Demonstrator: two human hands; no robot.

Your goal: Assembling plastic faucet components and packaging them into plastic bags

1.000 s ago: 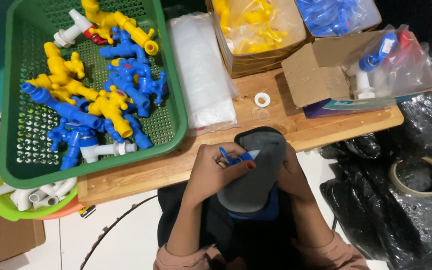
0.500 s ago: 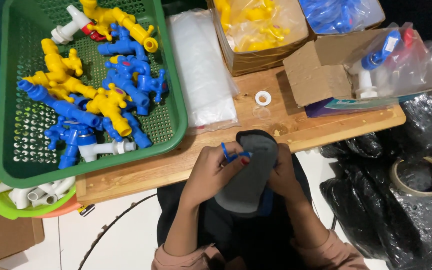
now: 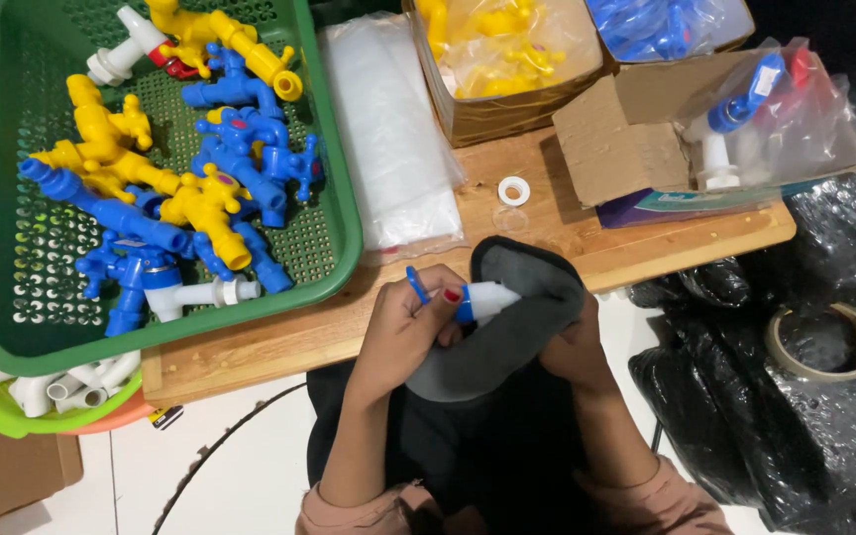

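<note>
left hand (image 3: 410, 327) curled and pinching a small plastic tap (image 3: 468, 300), white spout end out toward the right, blue handle sticking up by the thumb. right hand (image 3: 575, 349) cupped beneath a grey cloth (image 3: 507, 332), fingers mostly hidden by the fabric, so hard to tell just how tight the grip is. tap held against the cloth, just over the near edge of the wooden tabletop (image 3: 279, 337), above the lap rather than set down on anything.

judging by the layout, somewhere in the middle of a batch. green basket (image 3: 344, 223) on the left already heaped with finished-looking taps (image 3: 200, 188), yellow and blue bodies with some white spouts, lying loose and tangled. lime bowl (image 3: 12, 421) tucked under the basket's near corner, holding plain white spouts (image 3: 61, 386). stack of clear plastic bags (image 3: 388, 129) lying flat beside the basket, apparently unused. cardboard box (image 3: 507, 109) beyond with bagged yellow parts (image 3: 492, 45), a second box of bagged blue parts (image 3: 661, 25) to its right. small open carton (image 3: 611, 139) near the right end with a white and blue tap (image 3: 730, 129) inside a clear bag. single white ring (image 3: 513, 190) lying alone on bare wood, apart from everything else.

one piece in hand, many in the basket, plenty of parts in the boxes: likely a good share done and a good share left. cannot tell whether the basket taps await wiping or have had it.
</note>
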